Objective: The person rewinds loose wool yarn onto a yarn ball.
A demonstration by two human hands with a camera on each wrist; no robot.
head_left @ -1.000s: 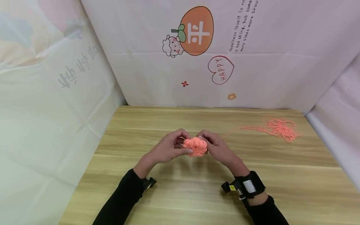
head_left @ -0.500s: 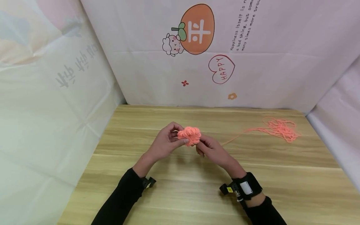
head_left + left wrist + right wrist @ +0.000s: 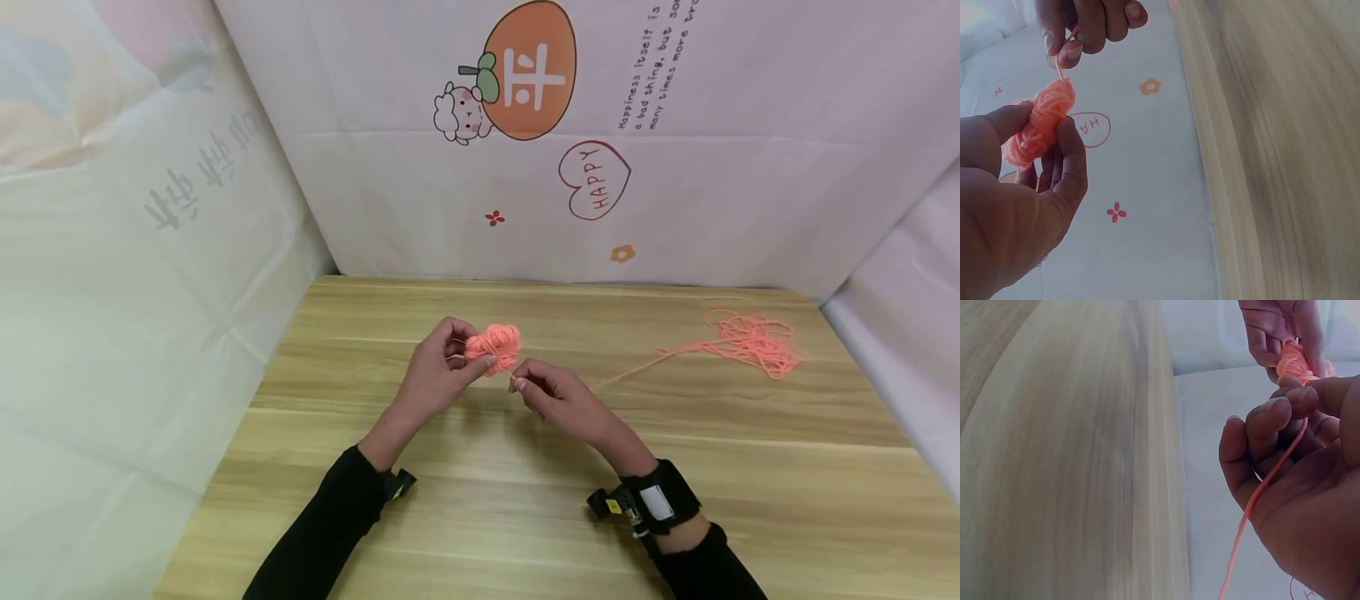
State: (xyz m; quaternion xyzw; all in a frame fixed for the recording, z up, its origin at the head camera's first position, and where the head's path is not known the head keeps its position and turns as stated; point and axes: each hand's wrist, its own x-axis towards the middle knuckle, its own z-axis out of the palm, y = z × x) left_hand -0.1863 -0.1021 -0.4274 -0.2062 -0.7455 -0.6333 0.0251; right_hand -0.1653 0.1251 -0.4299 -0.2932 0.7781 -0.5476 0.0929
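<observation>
Just left of center frame, the left hand (image 3: 437, 375) has the little yarn ball (image 3: 492, 347) pinched between thumb and curled fingers, held up off the table (image 3: 480, 517). The right hand (image 3: 558, 400) sits just below and right of it, fingers curled, pinching the strand (image 3: 1272, 481) coming off the ball. That strand trails off right to the loose yarn pile (image 3: 750, 342) at the frame's right edge
</observation>
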